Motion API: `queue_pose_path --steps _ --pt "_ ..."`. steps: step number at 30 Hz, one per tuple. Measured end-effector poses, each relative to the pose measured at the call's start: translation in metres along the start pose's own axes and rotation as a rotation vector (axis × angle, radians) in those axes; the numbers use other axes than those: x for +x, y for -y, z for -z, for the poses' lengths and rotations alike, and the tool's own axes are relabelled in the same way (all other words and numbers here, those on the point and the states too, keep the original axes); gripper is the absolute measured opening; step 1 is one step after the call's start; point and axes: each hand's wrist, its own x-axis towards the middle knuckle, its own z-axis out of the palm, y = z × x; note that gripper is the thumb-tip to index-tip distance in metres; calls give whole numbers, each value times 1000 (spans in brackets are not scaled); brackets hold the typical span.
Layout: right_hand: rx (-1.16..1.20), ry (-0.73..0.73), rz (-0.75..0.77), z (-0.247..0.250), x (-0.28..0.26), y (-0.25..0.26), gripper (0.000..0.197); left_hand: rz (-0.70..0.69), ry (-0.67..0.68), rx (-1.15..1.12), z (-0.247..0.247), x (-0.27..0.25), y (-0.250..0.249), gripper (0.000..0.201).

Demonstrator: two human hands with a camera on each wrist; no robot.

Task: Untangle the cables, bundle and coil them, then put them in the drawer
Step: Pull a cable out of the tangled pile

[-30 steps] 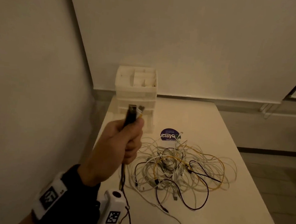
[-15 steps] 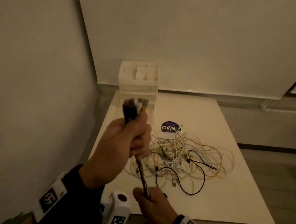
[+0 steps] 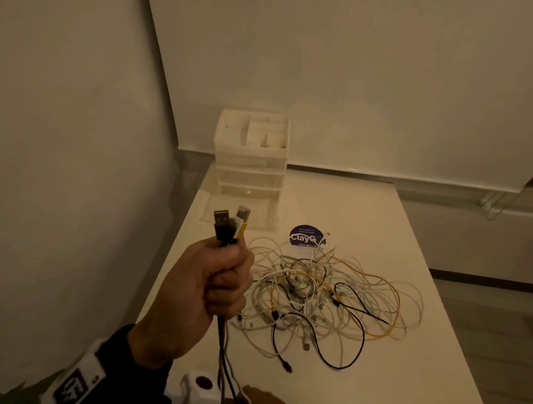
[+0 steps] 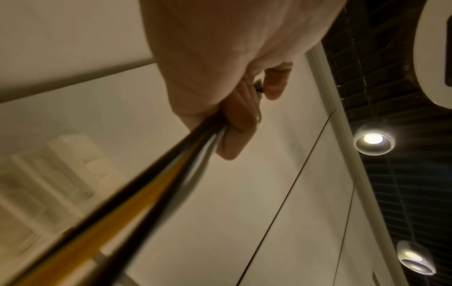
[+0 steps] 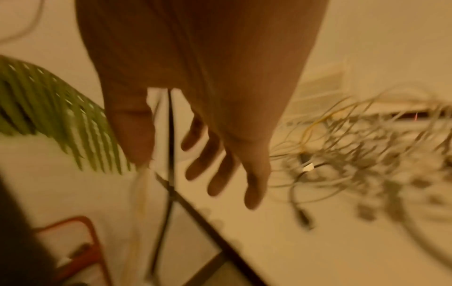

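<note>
Cables gripped in left hand above table, pile beside.

Head view: left hand fists round a bunch of cables, plugs up, strands hanging down past the table edge; tangled pile lies right of it, drawer unit behind at the far edge. Left wrist view: fingers curl round black, yellow and grey strands. Right wrist view: right hand is spread and relaxed, hanging strands between thumb and fingers; a pinch cannot be told.

Your head camera looks forward and down at the tabletop from above. Your left wrist camera sits close under the held cables, facing up; both show them. Your right wrist camera faces down at the tabletop edge.
</note>
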Motion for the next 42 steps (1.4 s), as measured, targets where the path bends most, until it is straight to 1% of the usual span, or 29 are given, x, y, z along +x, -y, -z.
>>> queue_pose_path --steps 2,3,5,7,8,9,10,11,12,13,14,15,16,17,18,19,20,22,24,25,27,29,31,32,34,36,38,40,42 --pt "-54 15 -27 16 12 -14 33 13 -37 -39 0 -1 1 49" --pt "-74 -9 -40 26 22 -22 30 16 -67 -31 0 0 3 47" --pt "-94 -99 -168 46 40 -33 21 10 -133 23 -2 2 6 40" --pt "-112 -195 -272 49 49 -38 21 -13 -166 64 -7 6 9 42" --pt "-90 -268 -284 40 56 -42 25 -25 -172 73 -9 9 9 46" --pt "-136 -300 -275 32 65 -47 35 -35 -177 83 -11 12 9 49" --pt "-110 -199 -256 29 67 -51 44 -42 -185 95 -13 14 10 51" --pt "-82 -313 -194 30 74 -61 53 -50 -188 112 -14 17 9 53" --pt "-98 -538 -85 25 86 -67 65 -53 -192 131 -15 19 9 54" --pt "-129 -543 -55 18 84 -67 69 -52 -198 154 -16 21 7 55" --pt "-89 -310 -133 19 65 -63 58 -52 -203 175 -16 23 6 56" --pt "-24 -264 -116 19 51 -61 41 -55 -206 187 -15 25 5 58" --pt "-5 -424 -121 28 38 -62 35 -56 -212 189 -15 27 5 59" --pt "-9 -447 -118 43 31 -63 35 -56 -213 186 -14 29 5 60" --pt "125 -387 -114 58 21 -62 31 -52 -207 182 -13 31 6 60" --pt "252 -424 -129 73 10 -62 23 -43 -196 184 -13 34 8 60" --pt "335 -521 -133 86 -1 -60 15 -29 -185 187 -12 37 11 59" --pt "412 -754 -48 118 -19 -54 10 -22 -180 201 -11 44 18 54" --pt "545 -901 100 159 -38 -37 7 -30 -203 261 -12 55 24 47" --pt "621 -907 176 180 -50 -25 5 -37 -205 294 -14 60 27 47" --pt "779 -860 334 213 -72 -6 4 -55 -202 345 -18 70 30 49" --pt "842 -881 462 231 -95 8 6 -68 -190 385 -20 77 31 52" --pt "892 -943 566 239 -114 18 7 -77 -177 371 -21 84 29 45" --pt "979 -924 617 240 -120 23 8 -80 -172 358 -21 87 28 43" --pt "1103 -859 658 239 -124 32 15 -96 -163 332 -20 95 28 47" --pt "1064 -934 616 236 -122 41 18 -107 -137 303 -23 102 28 49" --pt "1019 -1011 623 240 -123 51 26 -115 -114 284 -25 109 28 50" --pt "1069 -976 676 245 -130 60 34 -116 -115 299 -29 114 27 44" --pt "1048 -962 722 246 -136 68 34 -140 -96 289 -31 117 25 41"
